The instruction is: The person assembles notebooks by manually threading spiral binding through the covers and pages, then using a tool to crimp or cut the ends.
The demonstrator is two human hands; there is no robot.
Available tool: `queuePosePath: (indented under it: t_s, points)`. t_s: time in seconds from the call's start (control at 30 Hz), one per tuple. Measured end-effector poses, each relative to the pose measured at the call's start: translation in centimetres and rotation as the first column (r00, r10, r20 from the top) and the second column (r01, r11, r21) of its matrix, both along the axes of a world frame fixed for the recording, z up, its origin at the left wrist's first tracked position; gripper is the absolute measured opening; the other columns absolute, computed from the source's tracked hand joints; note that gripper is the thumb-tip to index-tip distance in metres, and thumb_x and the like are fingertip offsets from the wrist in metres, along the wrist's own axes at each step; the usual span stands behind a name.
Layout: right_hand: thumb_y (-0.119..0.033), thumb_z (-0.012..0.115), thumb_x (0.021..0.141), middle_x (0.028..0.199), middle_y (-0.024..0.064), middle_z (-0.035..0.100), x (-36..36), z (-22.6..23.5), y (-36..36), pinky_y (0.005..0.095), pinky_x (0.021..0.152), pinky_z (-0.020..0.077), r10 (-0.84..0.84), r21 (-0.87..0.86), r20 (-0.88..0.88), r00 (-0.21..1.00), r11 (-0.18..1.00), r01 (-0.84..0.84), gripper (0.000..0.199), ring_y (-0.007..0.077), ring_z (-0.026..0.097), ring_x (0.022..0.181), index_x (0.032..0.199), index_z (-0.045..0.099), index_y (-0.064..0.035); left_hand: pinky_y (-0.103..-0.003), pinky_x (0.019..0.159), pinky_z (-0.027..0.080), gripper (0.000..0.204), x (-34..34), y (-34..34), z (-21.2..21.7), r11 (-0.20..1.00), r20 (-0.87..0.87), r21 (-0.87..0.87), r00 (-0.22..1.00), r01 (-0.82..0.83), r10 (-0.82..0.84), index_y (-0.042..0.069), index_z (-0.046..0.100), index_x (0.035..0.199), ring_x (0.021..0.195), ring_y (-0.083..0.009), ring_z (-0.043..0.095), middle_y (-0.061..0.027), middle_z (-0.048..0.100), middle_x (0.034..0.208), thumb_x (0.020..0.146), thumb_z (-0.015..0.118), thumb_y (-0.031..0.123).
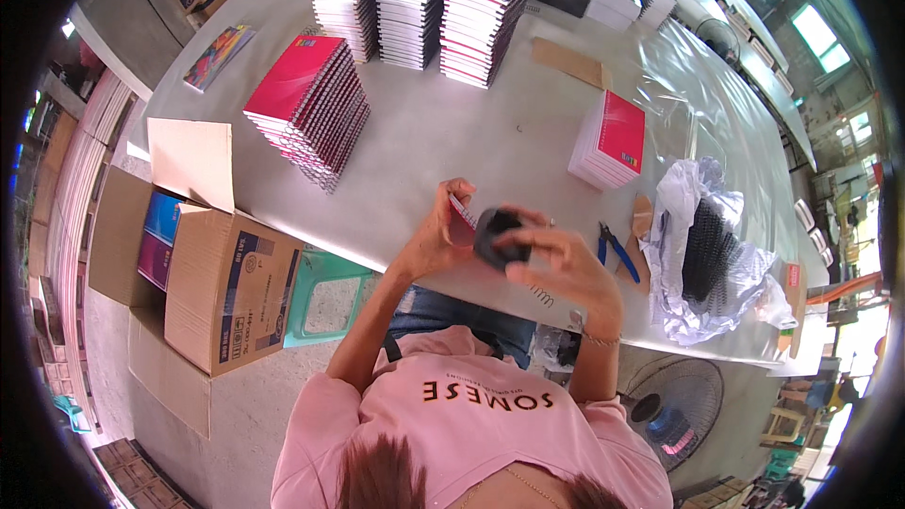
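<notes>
Fingers of the left hand (434, 240), in the head view, are clamped on a red notebook (460, 229) above the near edge of the table (514, 165); fingers of the right hand (570, 269) curl around a dark object (492, 243) at the notebook's 3 o'clock. From the hands, blue pliers (624, 260) lie at 3 o'clock, 1 red-topped stack (611, 141) stands at 2, and an open carton (250, 297) at 9.

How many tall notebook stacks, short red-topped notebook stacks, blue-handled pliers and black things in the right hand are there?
Tall notebook stacks: 3
Short red-topped notebook stacks: 2
Blue-handled pliers: 1
Black thing in the right hand: 1
Total: 7
</notes>
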State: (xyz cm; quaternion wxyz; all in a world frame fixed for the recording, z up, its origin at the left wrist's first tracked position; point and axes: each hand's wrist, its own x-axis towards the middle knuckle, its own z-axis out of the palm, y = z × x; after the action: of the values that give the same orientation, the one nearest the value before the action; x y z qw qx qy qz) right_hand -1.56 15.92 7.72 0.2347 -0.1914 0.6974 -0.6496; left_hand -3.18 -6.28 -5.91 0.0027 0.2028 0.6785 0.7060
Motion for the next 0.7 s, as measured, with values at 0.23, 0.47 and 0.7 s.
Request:
queuePosePath:
  t_s: [0.23,0.47,0.7]
  points:
    - [-0.016,0.075,0.086,0.139,0.0172,0.047,0.8,-0.6,-0.4,0.0321,0.109,0.0374,-0.01,-0.049,0.033,0.999,0.999,0.012,0.037,0.0219,0.048,0.13,0.115,0.067,0.0035,-0.034,0.102,0.037,0.102,0.3,0.2,1.2,0.999,0.054,-0.03,0.998,-0.024,0.026,0.005,0.033,0.133,0.117,-0.0213,0.044,-0.0081,0.043,0.123,0.056,0.097,0.024]
    - [-0.027,0.079,0.082,0.133,0.021,0.053,-1.5,-6.1,1.6,0.0401,0.106,0.0382,-0.382,0.236,-0.548,0.744,0.782,0.576,0.049,0.0342,0.048,0.129,0.125,0.064,-0.0083,-0.031,0.098,0.038,0.074,1.2,1.4,3.1,0.968,-0.085,-0.153,0.978,-0.2,0.189,0.005,0.037,0.13,0.112,-0.0186,0.044,-0.0082,0.043,0.12,0.077,0.085,0.023]
    - [-0.032,0.075,0.084,0.141,0.0188,0.048,5.1,-8.7,8.1,0.0452,0.11,0.0318,-0.452,0.569,-0.689,0.567,0.146,0.809,0.061,0.036,0.043,0.13,0.137,0.053,-0.0096,-0.029,0.097,0.038,0.035,3.3,3.8,4.3,0.968,0.161,0.034,0.957,-0.25,0.241,0.001,0.043,0.126,0.112,-0.0198,0.047,-0.0096,0.048,0.12,0.099,0.059,0.018]
